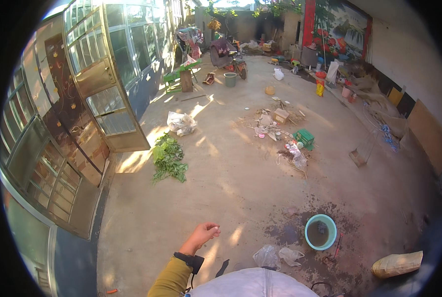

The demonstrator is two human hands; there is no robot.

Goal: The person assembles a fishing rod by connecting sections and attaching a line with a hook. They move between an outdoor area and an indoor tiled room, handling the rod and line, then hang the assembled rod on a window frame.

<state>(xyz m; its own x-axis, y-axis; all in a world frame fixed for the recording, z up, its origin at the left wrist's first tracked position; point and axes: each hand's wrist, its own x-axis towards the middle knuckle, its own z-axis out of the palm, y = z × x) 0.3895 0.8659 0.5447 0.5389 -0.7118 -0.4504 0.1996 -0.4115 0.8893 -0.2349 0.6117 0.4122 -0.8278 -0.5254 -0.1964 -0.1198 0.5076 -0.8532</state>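
My left hand (203, 236) is held out above the concrete floor at the lower middle. Its fingers are curled in toward the thumb, and no object shows in them. A dark band with a black box is strapped round that wrist, below it a mustard-yellow sleeve (170, 278). My right hand is out of view. Nearest on the floor are two crumpled clear plastic bags (267, 257). Right of them stands a turquoise bucket (334, 232) of murky water with something dark in it, on wet ground.
Leafy greens (169, 157) lie at the left beside a white plastic bag (181, 123). A metal door (107, 79) stands ajar. Mid-floor is a litter heap with a green crate (304, 139). A long-handled dustpan (358, 158) is at right; a grey-green bucket (230, 79) sits farther back.
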